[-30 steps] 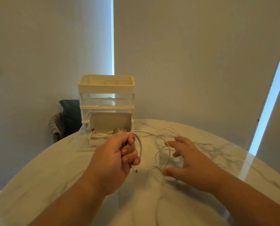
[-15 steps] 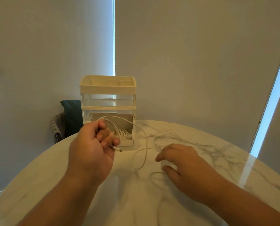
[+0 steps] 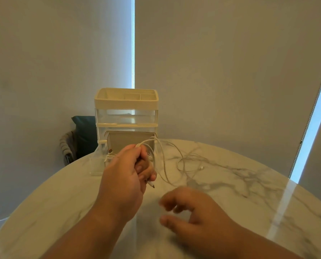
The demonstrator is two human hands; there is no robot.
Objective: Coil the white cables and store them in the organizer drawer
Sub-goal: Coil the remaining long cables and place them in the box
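My left hand (image 3: 127, 174) grips a white cable (image 3: 164, 169) in front of the organizer (image 3: 126, 116). One plug end sticks out below my fingers, and loops hang to the right of the fist. The rest of the cable trails loose over the marble table (image 3: 230, 193) toward the right, ending in a small connector (image 3: 201, 167). My right hand (image 3: 189, 214) hovers low over the table, nearer to me, fingers loosely curled and holding nothing; it is blurred. The organizer's bottom drawer (image 3: 107, 159) is pulled out behind my left hand, which mostly hides its contents.
The organizer has a cream top tray and clear drawers, standing at the table's far edge. A chair with a dark cushion (image 3: 84, 135) stands behind the table at the left. Roller blinds cover the windows.
My left hand has moved right and nearer to me with the cable, which now loops at the fist. My right hand has pulled back toward me, off the loose cable.
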